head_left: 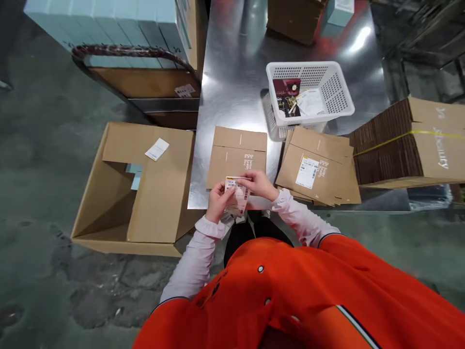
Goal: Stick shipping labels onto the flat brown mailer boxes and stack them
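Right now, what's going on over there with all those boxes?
The person's left hand and right hand are holding a barcoded shipping label at the near edge of a metal table. A flat-folded cardboard carton lies on the table by the hands. To its right is a pile of flat cartons, the top one bearing a white label. Beyond that pile stands a white plastic basket with papers inside.

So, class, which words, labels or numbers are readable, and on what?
"Be better Be healthy Be free": flat brown cardboard carton and brown carton pile.
"beauty": strapped brown cardboard bundle.
Too small or blurred: held white printed slip, other white labels, light blue boxes, maroon card.
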A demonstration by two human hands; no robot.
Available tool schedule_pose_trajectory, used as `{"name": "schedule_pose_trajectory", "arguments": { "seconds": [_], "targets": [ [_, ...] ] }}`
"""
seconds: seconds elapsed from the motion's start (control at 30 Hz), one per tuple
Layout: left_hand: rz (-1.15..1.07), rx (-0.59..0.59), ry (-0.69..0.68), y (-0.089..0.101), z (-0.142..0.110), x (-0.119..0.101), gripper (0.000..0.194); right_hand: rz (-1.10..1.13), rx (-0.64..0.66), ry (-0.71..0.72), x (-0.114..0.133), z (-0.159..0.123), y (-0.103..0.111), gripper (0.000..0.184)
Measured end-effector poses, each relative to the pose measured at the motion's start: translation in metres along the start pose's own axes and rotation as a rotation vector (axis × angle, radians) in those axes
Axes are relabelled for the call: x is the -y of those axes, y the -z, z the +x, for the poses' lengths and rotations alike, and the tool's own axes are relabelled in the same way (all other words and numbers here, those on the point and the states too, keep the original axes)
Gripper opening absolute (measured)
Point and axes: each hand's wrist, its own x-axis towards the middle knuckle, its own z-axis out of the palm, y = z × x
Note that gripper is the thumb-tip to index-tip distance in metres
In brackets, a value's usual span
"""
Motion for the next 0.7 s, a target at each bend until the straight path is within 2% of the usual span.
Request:
{"name": "schedule_pose_trajectory", "arguments": {
  "seconds": [0.07, 0.13, 0.23, 0.33, 0.43, 0.53, 0.6, 0.7],
  "targets": [
    [0.008, -0.035, -0.037, 0.000, 0.001, 0.004, 0.041, -0.036, 0.014, -0.011, 0.004, 0.003, -0.003, 0.026],
    [0.053, -0.067, -0.033, 0.000, 0.005, 0.009, 0.038, -0.091, -0.036, -0.003, 0.005, 0.001, -0.008, 0.023],
    [0.118, -0.174, -0.056, -0.003, 0.011, 0.021, 0.045, -0.153, -0.108, 0.009, 0.000, -0.002, -0.014, 0.024],
    [0.110, -0.244, -0.046, -0.004, 0.017, 0.035, 0.050, -0.140, -0.168, 0.035, -0.014, 0.011, -0.018, 0.021],
    [0.005, -0.106, 0.121, 0.002, 0.019, 0.052, 0.046, -0.196, -0.228, 0.048, -0.035, 0.044, -0.019, 0.014],
    [-0.110, 0.028, 0.354, 0.018, 0.009, 0.074, 0.062, -0.334, -0.332, -0.052, -0.058, 0.088, -0.015, 0.014],
    [-0.126, 0.016, 0.461, 0.031, -0.008, 0.087, 0.066, -0.436, -0.381, -0.118, -0.069, 0.112, -0.010, 0.018],
    [-0.067, -0.043, 0.531, 0.049, -0.046, 0.100, 0.062, -0.638, -0.357, -0.122, -0.078, 0.135, -0.006, 0.037]
  ]
}}
